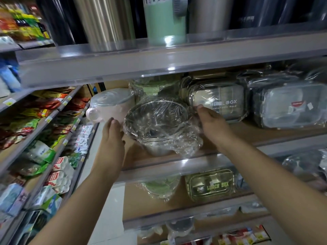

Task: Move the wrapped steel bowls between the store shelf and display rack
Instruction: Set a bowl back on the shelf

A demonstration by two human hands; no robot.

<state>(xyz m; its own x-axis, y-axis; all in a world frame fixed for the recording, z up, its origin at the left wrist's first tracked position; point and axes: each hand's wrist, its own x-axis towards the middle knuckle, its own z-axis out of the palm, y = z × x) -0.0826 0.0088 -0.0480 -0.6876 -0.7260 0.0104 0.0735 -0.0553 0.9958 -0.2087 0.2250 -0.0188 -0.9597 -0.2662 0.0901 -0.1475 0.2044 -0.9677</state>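
A steel bowl wrapped in clear plastic film (159,126) sits tilted toward me on the middle wooden shelf (247,133). My left hand (113,135) presses against its left side and my right hand (212,124) against its right side, so both hold it. The bowl's base rests near the shelf's front lip (177,165). Another wrapped bowl with a green part (152,87) stands behind it, partly hidden.
A pink lidded pot (109,106) stands just left of the bowl. Wrapped steel lunch boxes (219,101) fill the shelf to the right. Tall flasks (104,23) line the shelf above. More wrapped wares (210,184) lie below. Snack racks (44,129) run along the left.
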